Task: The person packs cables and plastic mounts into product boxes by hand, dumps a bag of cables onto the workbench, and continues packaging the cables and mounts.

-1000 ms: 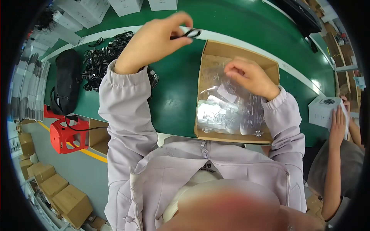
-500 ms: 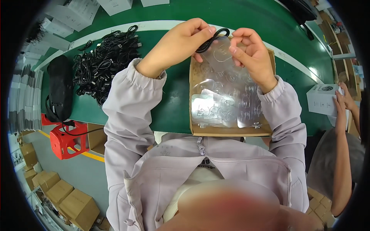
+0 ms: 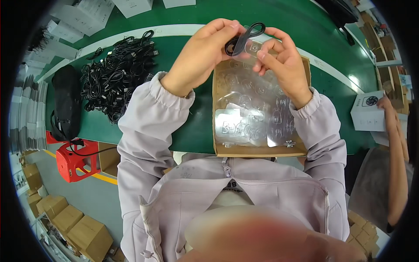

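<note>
Over the far side of a shallow cardboard box, my left hand (image 3: 201, 56) grips a coiled black cable (image 3: 256, 30) between thumb and fingers. The cable's loop sticks out to the right. Beside it, my right hand (image 3: 283, 59) pinches a clear plastic sheet (image 3: 253, 47) with a small moulded shape on it. The sheet's left part overlaps the coil. Below both hands, the cardboard box (image 3: 261, 150) holds several clear plastic sheets (image 3: 244, 126), some glossy with reflections. A small clear fitting (image 3: 289, 143) lies at the box's near right corner.
A heap of black cables (image 3: 118, 74) lies on the green table (image 3: 192, 126) at left, beside a black pouch (image 3: 67, 102). A red stool (image 3: 76, 161) stands below. White boxes (image 3: 89, 16) line the far left. At right, another person's hand (image 3: 386, 107) touches a white box (image 3: 367, 114).
The clear sheet has moved left and now overlaps the coiled cable. My left hand has turned slightly, tilting the cable loop upward. The other person's white box has shifted slightly.
</note>
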Available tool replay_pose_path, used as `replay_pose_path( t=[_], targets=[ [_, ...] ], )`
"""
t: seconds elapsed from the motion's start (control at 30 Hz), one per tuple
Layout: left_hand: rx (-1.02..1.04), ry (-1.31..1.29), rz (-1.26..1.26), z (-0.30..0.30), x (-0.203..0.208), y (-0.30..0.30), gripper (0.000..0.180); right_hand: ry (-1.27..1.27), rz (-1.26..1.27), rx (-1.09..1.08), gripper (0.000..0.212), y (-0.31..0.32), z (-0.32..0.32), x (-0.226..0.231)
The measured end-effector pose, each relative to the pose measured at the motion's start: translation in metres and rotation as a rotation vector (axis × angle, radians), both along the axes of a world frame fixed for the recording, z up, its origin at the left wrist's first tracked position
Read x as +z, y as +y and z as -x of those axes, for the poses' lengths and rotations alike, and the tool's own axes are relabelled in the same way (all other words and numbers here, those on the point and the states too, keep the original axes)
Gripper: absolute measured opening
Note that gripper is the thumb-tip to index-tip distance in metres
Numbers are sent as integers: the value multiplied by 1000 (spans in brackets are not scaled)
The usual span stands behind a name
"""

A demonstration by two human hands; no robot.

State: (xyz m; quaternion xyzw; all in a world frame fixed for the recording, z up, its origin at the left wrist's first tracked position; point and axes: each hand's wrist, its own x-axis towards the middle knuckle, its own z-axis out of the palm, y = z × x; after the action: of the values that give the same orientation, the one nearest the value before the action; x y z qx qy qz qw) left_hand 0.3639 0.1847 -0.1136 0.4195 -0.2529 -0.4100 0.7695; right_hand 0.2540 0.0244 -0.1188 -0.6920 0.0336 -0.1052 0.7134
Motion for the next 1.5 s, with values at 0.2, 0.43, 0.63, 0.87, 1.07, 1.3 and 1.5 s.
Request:
replay_pose_path(
  t=[0.2,0.43,0.63,0.87,1.07,1.3,1.5],
  targets=[
    [54,-406,-49,13,-11,-7,28,-12,-26,42,45,2,-2,-3],
    [309,-935,-43,27,-14,-13,37,-98,-15,-100,23,6,-4,-8],
    [341,-900,-17,30,-23,-8,52,-82,56,-99,22,2,-1,4],
    [631,-564,-283,-27,-85,25,51,-321,693,47,25,-16,-60,58],
    [417,-862,-444,-23,-85,13,33,-475,982,-319,32,-36,-200,99],
    [445,-906,-436,-25,-83,13,27,-459,1203,-191,40,-37,-258,116],
    [480,-978,-394,-30,-84,14,25,-179,1347,52,41,-31,-255,116]
  ],
)
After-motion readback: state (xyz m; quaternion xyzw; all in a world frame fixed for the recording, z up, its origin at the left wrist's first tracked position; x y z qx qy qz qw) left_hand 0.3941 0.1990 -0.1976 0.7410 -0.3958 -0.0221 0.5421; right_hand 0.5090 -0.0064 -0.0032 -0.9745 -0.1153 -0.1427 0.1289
